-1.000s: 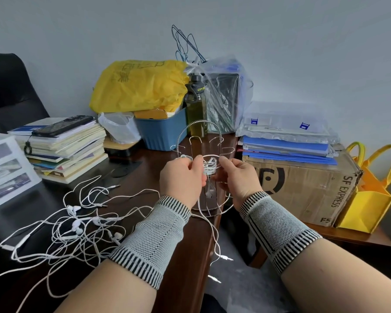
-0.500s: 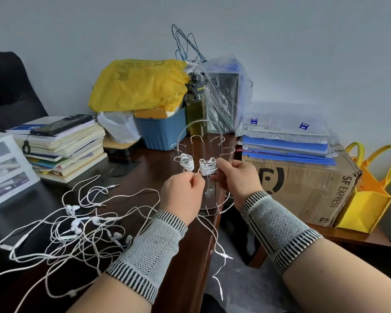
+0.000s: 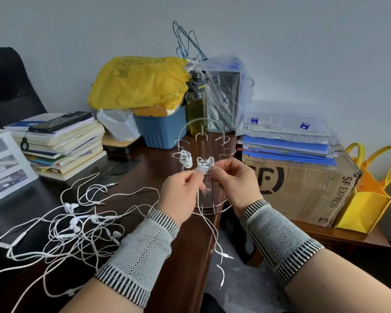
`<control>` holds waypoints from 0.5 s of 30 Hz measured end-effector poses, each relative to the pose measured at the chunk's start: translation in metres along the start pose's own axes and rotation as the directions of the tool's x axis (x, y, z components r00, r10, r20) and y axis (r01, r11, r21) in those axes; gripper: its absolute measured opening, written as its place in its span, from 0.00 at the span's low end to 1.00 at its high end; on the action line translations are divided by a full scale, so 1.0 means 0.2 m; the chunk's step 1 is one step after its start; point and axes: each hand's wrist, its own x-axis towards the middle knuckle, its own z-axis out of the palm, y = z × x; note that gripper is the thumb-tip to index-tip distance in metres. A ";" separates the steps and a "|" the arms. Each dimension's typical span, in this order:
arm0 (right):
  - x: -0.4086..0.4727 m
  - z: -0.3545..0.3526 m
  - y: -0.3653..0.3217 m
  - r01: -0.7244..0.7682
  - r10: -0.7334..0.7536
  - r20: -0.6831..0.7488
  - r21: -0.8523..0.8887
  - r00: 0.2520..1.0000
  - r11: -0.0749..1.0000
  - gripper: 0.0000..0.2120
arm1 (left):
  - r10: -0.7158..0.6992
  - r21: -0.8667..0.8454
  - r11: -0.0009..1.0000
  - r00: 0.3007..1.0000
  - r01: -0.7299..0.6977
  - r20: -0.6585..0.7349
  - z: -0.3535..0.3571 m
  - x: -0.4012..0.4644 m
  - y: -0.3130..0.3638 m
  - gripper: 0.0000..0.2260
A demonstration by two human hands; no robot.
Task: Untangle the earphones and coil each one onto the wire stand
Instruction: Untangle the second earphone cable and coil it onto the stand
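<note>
Cardboard box (image 3: 303, 186) at 3 o'clock — matte | wire stand (image 3: 202, 141) chrome | both grips pinch white cord: left hand (image 3: 181, 195), right hand (image 3: 235, 184)

A single wide-angle view from a camera worn on the person's head, looking forward and down. Both forearms reach in from the bottom edge, close to the lens. The dark wooden tabletop (image 3: 158, 168) fills the left and centre, backed by a grey wall (image 3: 303, 41).
</note>
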 end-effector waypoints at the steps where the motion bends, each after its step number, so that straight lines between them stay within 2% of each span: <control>1: 0.00 0.00 0.00 0.004 -0.004 -0.019 -0.009 1.000 1.000 0.03 | -0.065 -0.108 0.992 0.998 0.062 -0.019 -0.01 0.01 -0.01 0.17; 4: 0.01 0.00 0.00 0.009 -0.011 -0.046 -0.032 0.999 0.999 0.05 | -0.199 -0.400 0.896 0.980 0.194 0.028 -0.03 0.02 -0.01 0.15; 7: 0.01 0.01 0.00 0.033 -0.038 -0.066 -0.086 0.997 0.996 0.07 | -0.215 -0.476 0.846 0.971 0.239 0.107 -0.06 0.01 -0.01 0.18; 9: -0.01 0.02 -0.01 0.091 -0.103 -0.068 -0.152 0.992 0.984 0.09 | -0.186 -0.438 0.870 0.974 0.226 0.132 -0.06 0.01 -0.02 0.18; 11: -0.03 0.02 -0.01 0.232 -0.247 -0.025 -0.255 0.969 0.939 0.12 | -0.127 -0.316 0.935 0.984 0.162 0.128 -0.06 0.01 -0.02 0.17; 13: -0.05 0.02 0.00 0.393 -0.395 0.072 -0.363 0.916 0.845 0.15 | -0.078 -0.209 0.972 0.986 0.109 0.151 -0.05 0.00 0.00 0.15; 15: -0.07 0.03 0.02 0.508 -0.481 0.173 -0.387 0.860 0.769 0.12 | -0.065 -0.143 0.986 0.982 0.090 0.175 -0.04 0.00 0.01 0.12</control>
